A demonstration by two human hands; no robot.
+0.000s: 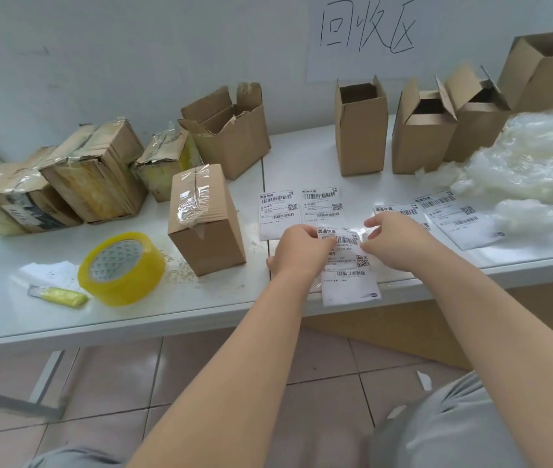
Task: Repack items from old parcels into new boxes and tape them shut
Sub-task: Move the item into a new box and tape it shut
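Our left hand [297, 251] and right hand [391, 236] both pinch the label [347, 271] at its top, over the table [201, 298] front beside the taped box [206, 221]. Light, floppy paper, we judge; corners suit peeling best.

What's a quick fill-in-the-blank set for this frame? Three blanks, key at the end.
1. Hands pinching the shipping label, left hand plus right hand: ____ (number).
2. The tape roll is ____ in colour.
3. The tape roll lies on the sealed box's ____ side.
Missing words: two; yellow; left.
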